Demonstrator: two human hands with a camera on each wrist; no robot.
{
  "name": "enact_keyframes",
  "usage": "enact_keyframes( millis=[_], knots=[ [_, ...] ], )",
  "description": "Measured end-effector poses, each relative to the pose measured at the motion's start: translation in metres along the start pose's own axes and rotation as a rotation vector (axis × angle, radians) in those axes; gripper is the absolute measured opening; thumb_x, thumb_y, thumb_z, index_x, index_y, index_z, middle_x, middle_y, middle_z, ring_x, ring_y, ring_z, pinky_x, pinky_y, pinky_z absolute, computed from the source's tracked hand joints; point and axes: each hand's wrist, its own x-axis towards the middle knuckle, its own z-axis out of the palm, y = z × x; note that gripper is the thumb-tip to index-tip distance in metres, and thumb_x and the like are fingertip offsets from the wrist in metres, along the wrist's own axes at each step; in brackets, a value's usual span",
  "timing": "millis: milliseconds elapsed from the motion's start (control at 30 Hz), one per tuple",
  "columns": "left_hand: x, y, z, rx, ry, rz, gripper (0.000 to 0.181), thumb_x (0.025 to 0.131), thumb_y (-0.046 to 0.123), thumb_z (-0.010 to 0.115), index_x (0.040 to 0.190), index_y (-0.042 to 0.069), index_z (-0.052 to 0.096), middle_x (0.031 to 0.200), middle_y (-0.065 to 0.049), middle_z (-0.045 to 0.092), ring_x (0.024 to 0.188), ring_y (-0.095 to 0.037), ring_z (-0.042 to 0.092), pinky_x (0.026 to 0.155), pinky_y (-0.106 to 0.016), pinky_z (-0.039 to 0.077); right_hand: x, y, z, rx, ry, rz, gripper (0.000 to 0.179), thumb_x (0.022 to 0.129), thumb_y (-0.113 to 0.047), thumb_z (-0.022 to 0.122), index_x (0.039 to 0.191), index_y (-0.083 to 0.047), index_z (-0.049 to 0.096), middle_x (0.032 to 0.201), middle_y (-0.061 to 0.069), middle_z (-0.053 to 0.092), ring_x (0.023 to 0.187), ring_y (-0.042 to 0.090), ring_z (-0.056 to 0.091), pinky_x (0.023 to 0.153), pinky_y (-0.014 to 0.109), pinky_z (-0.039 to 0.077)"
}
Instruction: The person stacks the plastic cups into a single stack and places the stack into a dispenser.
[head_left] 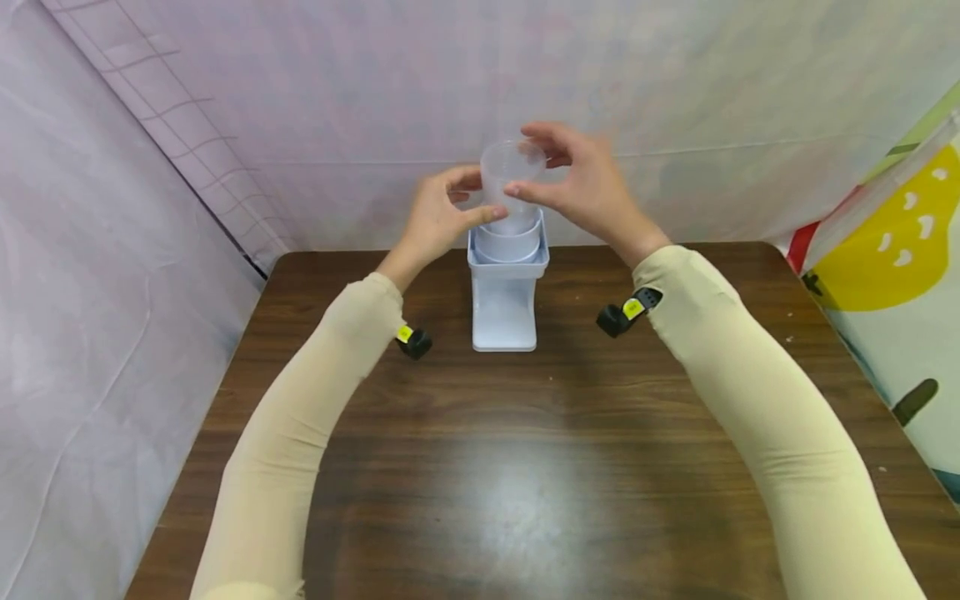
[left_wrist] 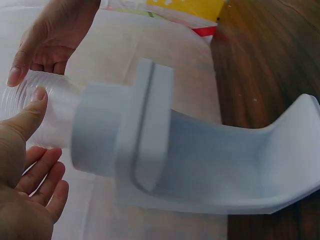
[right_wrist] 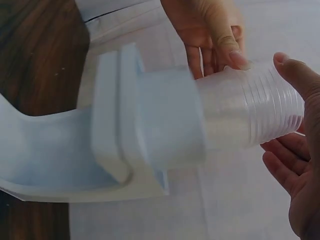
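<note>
A stack of clear plastic cups stands upright in the round collar of a white cup dispenser. My left hand grips the stack from the left, its thumb across the near side. From the right, my right hand holds it higher up, thumb in front and fingers behind. In the left wrist view the ridged rims of the cups lie between both thumbs and fingers. The right wrist view shows the lower part of the stack going into the collar, which hides its bottom end.
The dispenser's foot is on a dark wooden table, near the far edge. A pale cloth curtain hangs close behind it. At the right hangs a printed cloth with a yellow shape. Each wrist carries a small black camera.
</note>
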Motion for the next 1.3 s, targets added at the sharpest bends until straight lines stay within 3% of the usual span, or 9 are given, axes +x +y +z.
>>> enact_keyframes(
  millis=[233,467,700,967,1133,1300],
  knots=[
    [-0.007,-0.016,0.006,0.038,-0.046,-0.057,0.063,0.081,0.036,0.082,0.135,0.013,0.060,0.138,-0.004,0.063,0.126,-0.019,0.057,0.110,-0.034,0.045,-0.007,0.013,0.010,-0.031,-0.040,0.036,0.075,0.080,-0.037,0.082,0.143,-0.011,0.051,0.139,0.010,0.061,0.117,0.026,0.060,0.105,0.040,0.046],
    [-0.008,-0.018,0.009,0.031,-0.051,-0.023,0.066,0.082,0.032,0.082,0.137,0.005,0.057,0.145,-0.008,0.051,0.134,-0.023,0.049,0.113,-0.037,0.043,-0.012,0.025,0.018,-0.016,-0.030,0.030,0.072,0.080,-0.034,0.083,0.141,-0.010,0.052,0.137,0.012,0.062,0.118,0.026,0.060,0.105,0.041,0.047],
    [-0.009,-0.021,0.009,0.026,-0.044,-0.025,0.064,0.083,0.031,0.081,0.136,0.005,0.058,0.143,-0.009,0.052,0.133,-0.023,0.050,0.112,-0.035,0.044,-0.017,0.032,0.026,-0.024,-0.059,0.064,0.075,0.081,-0.039,0.081,0.143,-0.010,0.050,0.142,0.010,0.059,0.123,0.026,0.058,0.106,0.043,0.046],
    [-0.008,-0.021,0.006,0.016,-0.036,-0.037,0.063,0.084,0.032,0.080,0.137,0.008,0.057,0.144,-0.009,0.052,0.134,-0.024,0.050,0.113,-0.039,0.043,-0.018,0.033,0.019,0.008,-0.080,0.087,0.078,0.082,-0.038,0.081,0.147,-0.015,0.045,0.142,0.009,0.059,0.129,0.025,0.055,0.111,0.043,0.040],
    [-0.006,-0.017,0.002,0.024,-0.001,-0.011,0.060,0.083,0.032,0.080,0.136,0.011,0.059,0.142,-0.006,0.055,0.133,-0.021,0.050,0.112,-0.036,0.043,-0.020,0.033,0.011,0.061,-0.035,0.084,0.072,0.084,-0.031,0.080,0.146,-0.015,0.047,0.137,0.007,0.063,0.128,0.023,0.055,0.112,0.041,0.039],
    [-0.006,-0.017,0.001,0.046,0.004,-0.009,0.057,0.085,0.034,0.078,0.135,0.015,0.061,0.141,-0.003,0.056,0.132,-0.016,0.050,0.110,-0.031,0.043,-0.022,0.034,0.011,0.040,-0.025,0.069,0.068,0.085,-0.033,0.078,0.145,-0.016,0.049,0.134,0.006,0.066,0.126,0.020,0.058,0.111,0.039,0.040]
  ],
)
